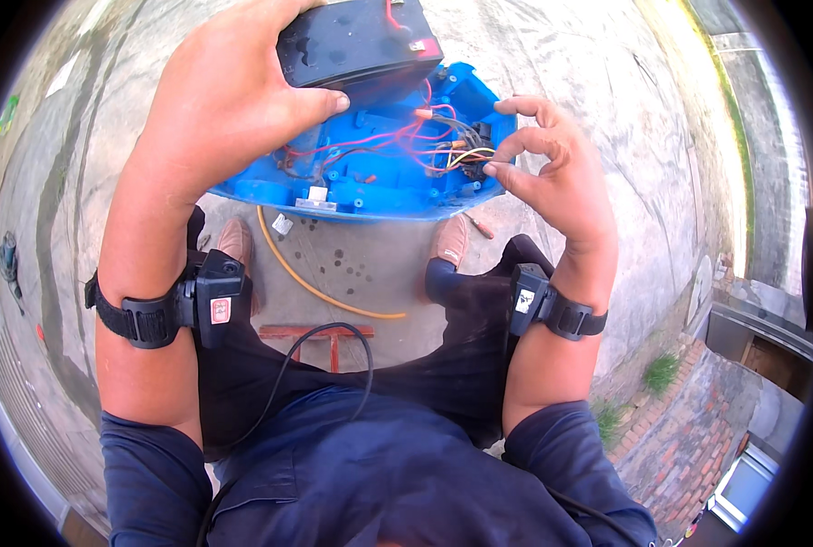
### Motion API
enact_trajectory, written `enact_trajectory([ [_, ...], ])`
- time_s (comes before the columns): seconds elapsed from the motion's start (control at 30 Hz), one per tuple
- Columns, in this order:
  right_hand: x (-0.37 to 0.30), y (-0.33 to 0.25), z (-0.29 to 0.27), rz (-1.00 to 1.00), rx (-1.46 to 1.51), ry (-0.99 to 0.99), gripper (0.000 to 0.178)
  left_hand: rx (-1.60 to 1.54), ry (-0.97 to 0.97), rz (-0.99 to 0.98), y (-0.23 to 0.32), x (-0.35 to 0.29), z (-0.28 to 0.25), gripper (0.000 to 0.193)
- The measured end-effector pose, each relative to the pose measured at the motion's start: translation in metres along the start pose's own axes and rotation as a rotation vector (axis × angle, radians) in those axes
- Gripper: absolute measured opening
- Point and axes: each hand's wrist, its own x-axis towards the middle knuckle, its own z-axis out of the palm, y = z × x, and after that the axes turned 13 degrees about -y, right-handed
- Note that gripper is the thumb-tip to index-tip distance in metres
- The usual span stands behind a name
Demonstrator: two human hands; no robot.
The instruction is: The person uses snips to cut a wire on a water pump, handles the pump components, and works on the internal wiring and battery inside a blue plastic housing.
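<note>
My left hand (220,100) grips a black box-shaped battery (361,55), its thumb along the near lower edge. A red wire runs to a terminal on the battery's top. Beneath it is an open blue plastic housing (384,196) with screw posts inside. At the housing's right end, my right hand (557,164) holds the rim between thumb and curled fingers. Close to those fingertips, a bundle of thin wires (466,155), red, black and yellow, meets a dark part. Red wires (370,143) cross the housing, and a white connector (317,194) sits at its near edge.
Below the housing, a yellow-orange hose (311,287) curves over the concrete ground (648,182). A red metal frame (320,334) stands between my legs. A screwdriver-like tool (482,228) lies near my right shoe (449,239). Brick paving (675,438) is at lower right.
</note>
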Motion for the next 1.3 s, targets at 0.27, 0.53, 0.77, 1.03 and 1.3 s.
enact_trajectory([
  [0.27,0.003,-0.001,0.015,0.006,-0.192,-0.078,0.02,-0.222,-0.092,-0.152,0.018,0.005,-0.018,0.049],
  [0.53,0.018,-0.005,0.026,-0.032,-0.376,-0.092,0.019,-0.177,-0.084,-0.16,0.021,0.001,-0.02,0.05],
  [0.77,0.021,0.007,0.03,-0.086,-0.344,-0.01,0.013,-0.113,-0.042,-0.153,0.034,-0.007,-0.021,0.049],
  [1.03,0.022,0.007,0.03,-0.074,-0.289,-0.018,0.01,-0.141,-0.061,-0.143,0.027,-0.006,-0.019,0.05],
  [1.3,0.02,0.004,0.025,-0.085,-0.314,-0.07,0.011,-0.196,-0.094,-0.173,0.014,-0.001,-0.016,0.049],
])
